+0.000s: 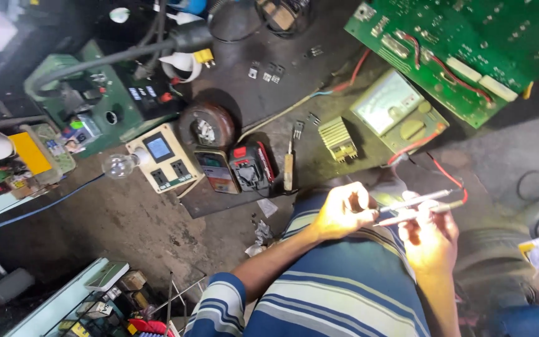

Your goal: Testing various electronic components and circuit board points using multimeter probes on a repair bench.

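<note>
My left hand (343, 212) is closed in front of my striped shirt, at the near ends of two thin pale test probes (418, 207). Whatever it pinches there is hidden by the fingers. My right hand (430, 236) lies just to the right, with its fingers wrapped over the probes' shafts from below. Red leads (450, 178) run from the probes' far ends up to a pale green analog multimeter (397, 112) on the dark floor.
A large green circuit board (463, 50) lies at top right. A ribbed heat sink (338, 138) and a screwdriver (288, 168) lie beyond my hands. Left of them are a red-and-black meter (251, 165), a cream socket box (160, 159) with a bulb (116, 165), and small loose components (269, 72).
</note>
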